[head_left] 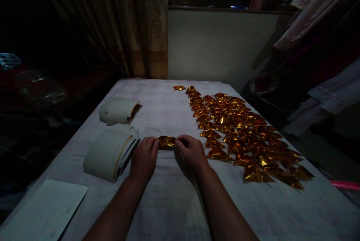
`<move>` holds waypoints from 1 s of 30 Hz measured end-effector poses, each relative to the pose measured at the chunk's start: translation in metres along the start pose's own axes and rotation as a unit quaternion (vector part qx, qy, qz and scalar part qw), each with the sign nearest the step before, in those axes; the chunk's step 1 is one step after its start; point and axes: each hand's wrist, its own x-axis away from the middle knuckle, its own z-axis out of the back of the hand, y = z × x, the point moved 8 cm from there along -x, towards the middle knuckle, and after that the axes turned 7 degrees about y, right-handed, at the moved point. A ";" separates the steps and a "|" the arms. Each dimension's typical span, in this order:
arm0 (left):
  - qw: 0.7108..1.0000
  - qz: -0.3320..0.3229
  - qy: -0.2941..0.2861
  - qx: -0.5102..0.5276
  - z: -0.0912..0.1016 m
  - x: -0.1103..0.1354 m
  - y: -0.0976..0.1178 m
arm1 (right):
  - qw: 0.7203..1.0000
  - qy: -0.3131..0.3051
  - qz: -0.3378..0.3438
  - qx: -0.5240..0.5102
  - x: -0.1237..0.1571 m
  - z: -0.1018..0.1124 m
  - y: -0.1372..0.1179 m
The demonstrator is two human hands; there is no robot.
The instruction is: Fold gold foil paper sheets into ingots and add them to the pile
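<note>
Between my two hands is a folded gold foil paper piece (167,142), boat-like in shape, held just above the cloth-covered table. My left hand (144,156) pinches its left end between thumb and fingers. At the opposite end, my right hand (192,151) grips it the same way. Just left of my left hand lies a curved stack of pale paper sheets (105,152) with a gold edge. Many similar folded gold foil pieces (225,121) are spread in rows to the right of my right hand.
A second curved paper stack (115,110) lies farther back on the left. One flat pale sheet (46,211) rests at the near left corner of the white-covered table (160,98). A curtain (140,27) hangs behind; clothes (320,8) hang at the right.
</note>
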 end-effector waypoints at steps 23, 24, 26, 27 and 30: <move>0.975 0.157 0.039 0.155 -0.001 -0.004 -0.036 | 0.947 0.178 0.050 0.264 -0.099 0.059 -0.044; 0.974 0.157 0.036 0.160 -0.002 -0.003 -0.036 | 0.941 0.171 0.033 0.289 -0.115 0.061 -0.043; 0.972 0.156 0.032 0.172 -0.004 -0.002 -0.037 | 0.938 0.171 0.020 0.301 -0.146 0.062 -0.040; 0.972 0.156 0.030 0.176 -0.005 -0.001 -0.038 | 0.935 0.176 0.016 0.306 -0.159 0.062 -0.038; 0.970 0.164 0.029 0.178 -0.008 0.002 -0.040 | 0.925 0.198 0.004 0.326 -0.193 0.058 -0.028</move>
